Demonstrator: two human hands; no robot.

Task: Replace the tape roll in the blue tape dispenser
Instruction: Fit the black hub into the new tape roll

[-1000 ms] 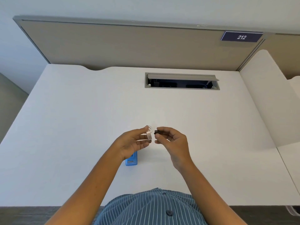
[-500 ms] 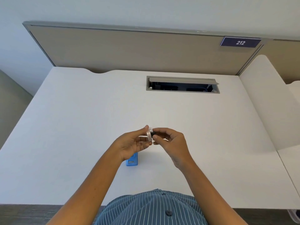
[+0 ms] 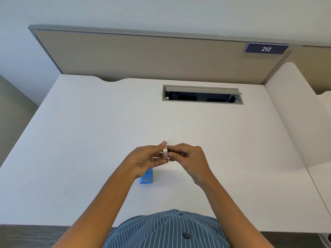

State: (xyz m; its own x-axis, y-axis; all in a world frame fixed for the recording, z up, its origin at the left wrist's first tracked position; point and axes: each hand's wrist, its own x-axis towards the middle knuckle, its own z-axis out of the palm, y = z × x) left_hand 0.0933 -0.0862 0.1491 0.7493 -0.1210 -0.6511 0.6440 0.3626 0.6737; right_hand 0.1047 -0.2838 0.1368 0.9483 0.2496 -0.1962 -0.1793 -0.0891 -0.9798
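White and smooth, the counter (image 3: 89,140) fills the view below a beige partition. Above it, left-hand fingers (image 3: 157,149) pinch a small pale ring-shaped tape roll (image 3: 165,152), thumb on top, other fingers beneath. It stands on edge, its hole's axis running left to right. Right-hand fingers (image 3: 176,147) press a small dark plastic piece (image 3: 171,151) against the roll's right face, closed on it. Left hand (image 3: 146,161) and right hand (image 3: 192,161) meet in mid-air. Under the left hand, the translucent blue plastic tape dispenser (image 3: 146,178) lies on the counter, long axis pointing away from the person, mostly hidden.
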